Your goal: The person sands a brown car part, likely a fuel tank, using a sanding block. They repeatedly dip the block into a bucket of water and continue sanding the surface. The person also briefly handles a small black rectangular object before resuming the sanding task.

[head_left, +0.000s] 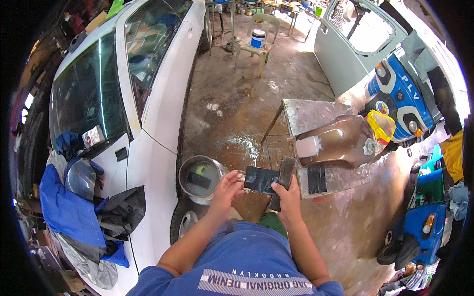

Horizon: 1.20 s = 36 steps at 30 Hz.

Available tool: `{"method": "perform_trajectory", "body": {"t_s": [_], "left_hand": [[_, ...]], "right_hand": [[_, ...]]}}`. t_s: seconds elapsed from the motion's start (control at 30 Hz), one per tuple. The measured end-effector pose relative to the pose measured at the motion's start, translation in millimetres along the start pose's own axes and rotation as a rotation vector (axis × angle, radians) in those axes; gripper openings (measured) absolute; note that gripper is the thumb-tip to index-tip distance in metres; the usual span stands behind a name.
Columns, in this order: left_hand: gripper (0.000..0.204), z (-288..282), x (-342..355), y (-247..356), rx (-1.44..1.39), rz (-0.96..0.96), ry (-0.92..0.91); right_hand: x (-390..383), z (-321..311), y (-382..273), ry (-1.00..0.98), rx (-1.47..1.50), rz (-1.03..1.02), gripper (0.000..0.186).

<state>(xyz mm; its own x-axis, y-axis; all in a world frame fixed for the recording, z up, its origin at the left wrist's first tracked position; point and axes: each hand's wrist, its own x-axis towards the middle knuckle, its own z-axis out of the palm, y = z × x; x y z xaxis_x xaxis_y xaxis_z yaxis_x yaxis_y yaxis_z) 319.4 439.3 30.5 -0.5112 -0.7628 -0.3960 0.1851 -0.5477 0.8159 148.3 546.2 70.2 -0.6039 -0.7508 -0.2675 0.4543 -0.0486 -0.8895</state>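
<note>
My right hand (289, 200) grips a black sheet (259, 180) together with a dark, narrow block (287, 167), its thumb on the sheet. My left hand (227, 195) has its fingers apart, close to the sheet's left edge, with nothing held. Below and left of it, a metal pot (183, 180) holds cloudy liquid, a dark piece and a yellowish one. Beside my right hand, a worn stand (318, 118) bears a brown motorcycle tank (335, 140) with a grey patch, a yellow bag (379, 123) and another black sheet (316, 180).
A white car (155, 118) draped with blue cloth (74, 207) lines the left. A plastic chair (261, 52) carrying a bucket (257, 39) stands ahead. A loose door panel (333, 64) and blue vehicles (402, 89) line the right. Concrete floor (222, 98) lies between.
</note>
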Motion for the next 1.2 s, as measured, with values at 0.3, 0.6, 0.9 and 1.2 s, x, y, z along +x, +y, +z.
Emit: {"method": "perform_trajectory", "body": {"t_s": [0.3,0.6,0.9,1.2], "left_hand": [[0.035,6.0,-3.5,5.0,0.192,0.004,-0.070],[0.027,10.6,-1.6,0.3,0.115,-0.097,-0.107],[0.021,-1.0,-0.1,2.0,0.098,-0.155,-0.169],[0.031,17.2,-10.5,-9.3,0.234,0.058,-0.080]], "right_hand": [[3.2,4.1,4.5,-0.044,-0.125,0.031,0.045],[1.8,11.5,16.4,-0.111,-0.393,-0.114,0.039],[-1.2,13.5,12.5,-0.072,-0.444,-0.125,0.037],[-7.1,31.4,12.7,-0.032,-0.713,-0.166,0.059]]}}
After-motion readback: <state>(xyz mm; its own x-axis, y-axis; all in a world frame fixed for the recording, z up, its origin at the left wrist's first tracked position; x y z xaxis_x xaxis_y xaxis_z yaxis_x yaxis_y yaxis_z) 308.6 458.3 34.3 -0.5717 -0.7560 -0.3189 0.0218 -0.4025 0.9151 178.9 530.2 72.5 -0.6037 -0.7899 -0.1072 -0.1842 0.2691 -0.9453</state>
